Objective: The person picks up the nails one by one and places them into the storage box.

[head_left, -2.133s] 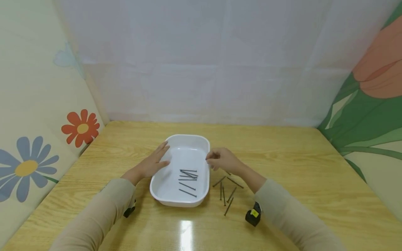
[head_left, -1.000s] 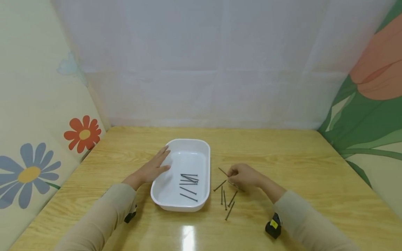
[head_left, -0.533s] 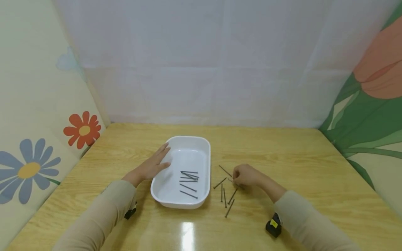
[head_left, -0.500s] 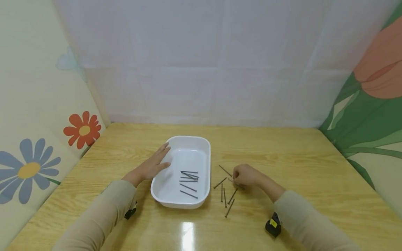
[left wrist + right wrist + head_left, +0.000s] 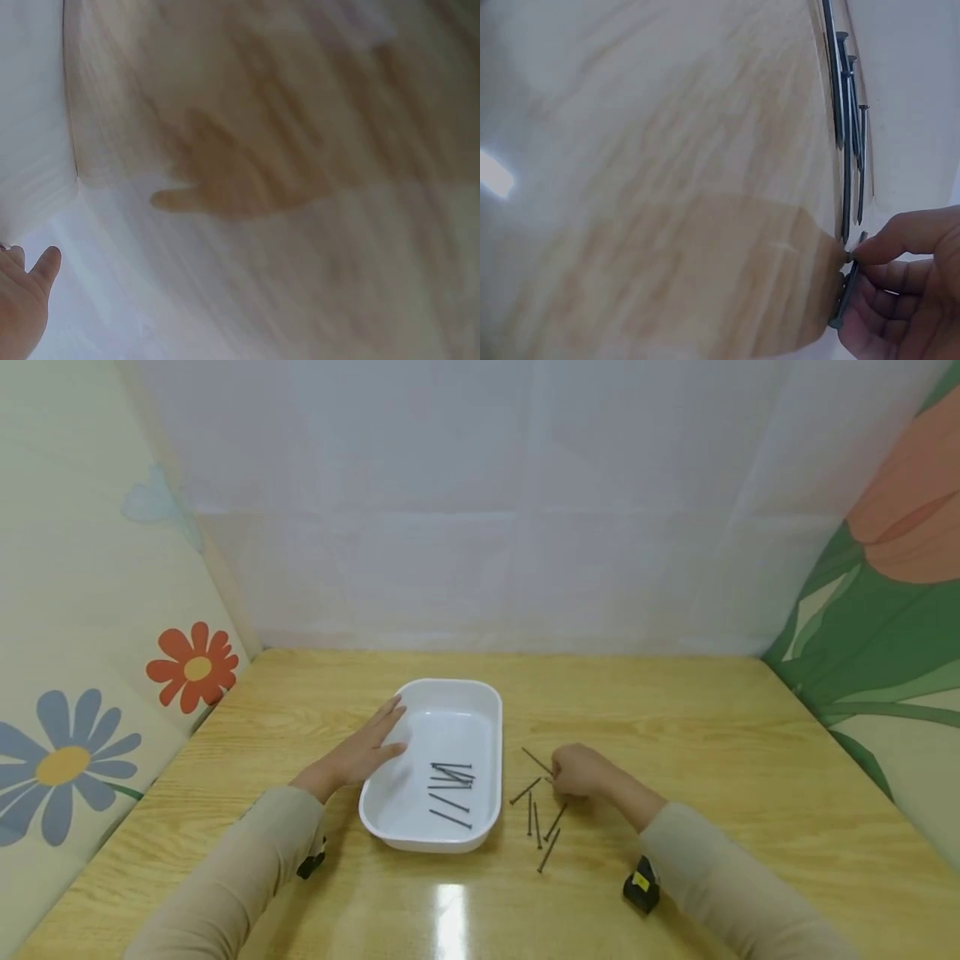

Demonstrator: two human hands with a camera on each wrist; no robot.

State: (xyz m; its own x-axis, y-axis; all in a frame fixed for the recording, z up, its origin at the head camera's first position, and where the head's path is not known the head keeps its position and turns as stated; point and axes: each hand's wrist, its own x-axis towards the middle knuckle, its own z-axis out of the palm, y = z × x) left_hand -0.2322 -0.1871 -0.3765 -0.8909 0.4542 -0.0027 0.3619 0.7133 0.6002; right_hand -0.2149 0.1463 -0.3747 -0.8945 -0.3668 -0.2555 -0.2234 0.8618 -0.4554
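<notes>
Several dark nails (image 5: 451, 777) lie inside a white tray (image 5: 431, 845). My left hand (image 5: 360, 755) rests on the tray's left rim with its fingers extended; the left wrist view has part of this hand (image 5: 22, 304) at its lower left edge. To the right of the tray, more loose nails (image 5: 537, 825) are scattered on the table. My right hand (image 5: 583, 772) is low among them, fingers curled. In the right wrist view its fingertips pinch a nail (image 5: 846, 300), with another nail's head close beside it. From the head camera the hand covers most of that spot.
The wooden table (image 5: 660, 710) reaches back to a white cloth backdrop (image 5: 480, 527). Flower-printed panels stand at left and right. A black wrist device (image 5: 642, 887) hangs under the right sleeve.
My right hand has moved from the tray's right rim to the loose nails on the right and come down among them, shifting slightly there. My left hand stays on the tray.
</notes>
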